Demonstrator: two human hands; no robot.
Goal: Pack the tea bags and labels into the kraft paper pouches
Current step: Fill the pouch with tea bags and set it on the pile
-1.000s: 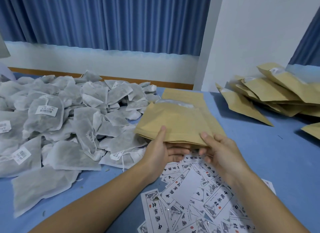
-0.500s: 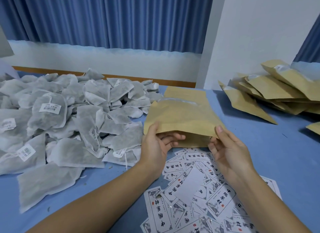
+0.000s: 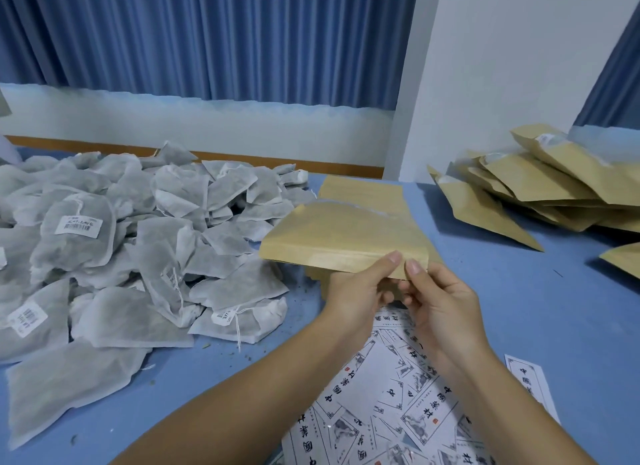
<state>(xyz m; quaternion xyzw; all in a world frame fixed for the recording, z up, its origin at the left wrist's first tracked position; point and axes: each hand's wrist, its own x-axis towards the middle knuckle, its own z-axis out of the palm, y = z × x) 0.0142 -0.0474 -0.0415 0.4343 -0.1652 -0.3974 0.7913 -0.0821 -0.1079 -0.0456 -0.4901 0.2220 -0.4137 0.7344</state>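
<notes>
A flat kraft paper pouch (image 3: 343, 236) is lifted above the blue table, its near edge pinched by both hands. My left hand (image 3: 356, 291) holds that edge with thumb on top, and my right hand (image 3: 440, 305) pinches it just to the right, thumbs almost touching. Under it lies a stack of more empty pouches (image 3: 363, 189). A big heap of grey-white tea bags (image 3: 138, 239) fills the left of the table. White printed labels (image 3: 398, 405) lie scattered under my forearms.
A loose pile of kraft pouches (image 3: 540, 187) lies at the back right near the white wall. Another pouch corner (image 3: 623, 260) shows at the right edge. Bare blue table (image 3: 554, 308) lies to the right of my hands. Blue curtains hang behind.
The top pouch has been lifted off the stack and raised. My two hands have moved together along its near edge, right hand shifting left until the thumbs nearly meet.
</notes>
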